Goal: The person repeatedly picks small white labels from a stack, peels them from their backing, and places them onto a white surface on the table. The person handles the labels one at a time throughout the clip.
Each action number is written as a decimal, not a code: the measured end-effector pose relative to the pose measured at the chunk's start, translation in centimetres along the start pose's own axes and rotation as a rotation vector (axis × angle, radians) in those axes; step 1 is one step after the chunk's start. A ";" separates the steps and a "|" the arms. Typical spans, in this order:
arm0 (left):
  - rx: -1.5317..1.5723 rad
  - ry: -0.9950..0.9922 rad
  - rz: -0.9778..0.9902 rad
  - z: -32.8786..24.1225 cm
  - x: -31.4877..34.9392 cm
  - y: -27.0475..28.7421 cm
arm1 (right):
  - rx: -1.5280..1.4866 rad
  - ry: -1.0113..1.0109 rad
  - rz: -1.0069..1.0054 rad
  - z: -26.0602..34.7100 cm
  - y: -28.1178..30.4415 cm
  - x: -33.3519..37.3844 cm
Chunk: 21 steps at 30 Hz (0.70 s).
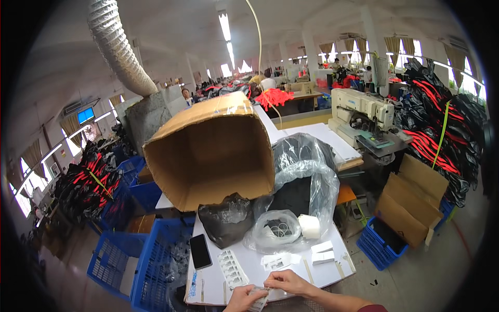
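My left hand is closed on a small printed label stack at the table's near edge. The fingertips of my right hand pinch together at the top of this stack; what exactly lies between them is hidden. Just beyond my left hand lies a strip of printed labels. Past my right hand are loose white labels and a small pile of white cards. A black phone rests at the left of the white tabletop.
A large open cardboard box lies on its side at the back. Before it are a dark plastic bag, a clear bag with white cord and a white roll. Blue crates stand left; a sewing machine stands back right.
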State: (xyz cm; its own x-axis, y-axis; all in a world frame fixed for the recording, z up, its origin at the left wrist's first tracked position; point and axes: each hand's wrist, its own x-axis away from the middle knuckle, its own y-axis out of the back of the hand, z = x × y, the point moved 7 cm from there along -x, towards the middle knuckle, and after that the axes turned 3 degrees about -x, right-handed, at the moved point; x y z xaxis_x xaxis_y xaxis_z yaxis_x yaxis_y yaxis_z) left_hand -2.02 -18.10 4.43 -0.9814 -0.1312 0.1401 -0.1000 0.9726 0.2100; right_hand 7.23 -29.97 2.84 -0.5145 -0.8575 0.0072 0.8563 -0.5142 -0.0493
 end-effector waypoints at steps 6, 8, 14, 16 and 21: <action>-0.024 0.080 0.051 1.4 -0.8 -0.1 | 0.222 0.121 -0.055 1.9 0.4 0.6; -0.039 0.103 0.059 1.6 -0.9 -0.3 | 0.228 0.158 -0.065 2.6 0.8 1.1; 0.029 0.142 0.053 3.6 -1.0 -0.6 | 0.058 0.018 0.032 0.6 0.5 1.1; 0.167 0.123 0.025 3.5 -1.1 -0.9 | -0.111 -0.023 0.063 -0.8 0.7 1.0; 0.142 -0.039 -0.037 3.3 -0.6 0.0 | -0.511 -0.177 0.111 -2.6 -0.9 0.8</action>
State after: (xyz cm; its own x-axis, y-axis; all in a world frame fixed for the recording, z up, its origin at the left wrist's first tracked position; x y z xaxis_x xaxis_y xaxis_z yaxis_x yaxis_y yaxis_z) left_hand -2.02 -17.37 1.15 -0.9820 -0.1626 0.0963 -0.1558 0.9850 0.0748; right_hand 5.94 -30.10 0.27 -0.3692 -0.9188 0.1397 0.7512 -0.3835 -0.5373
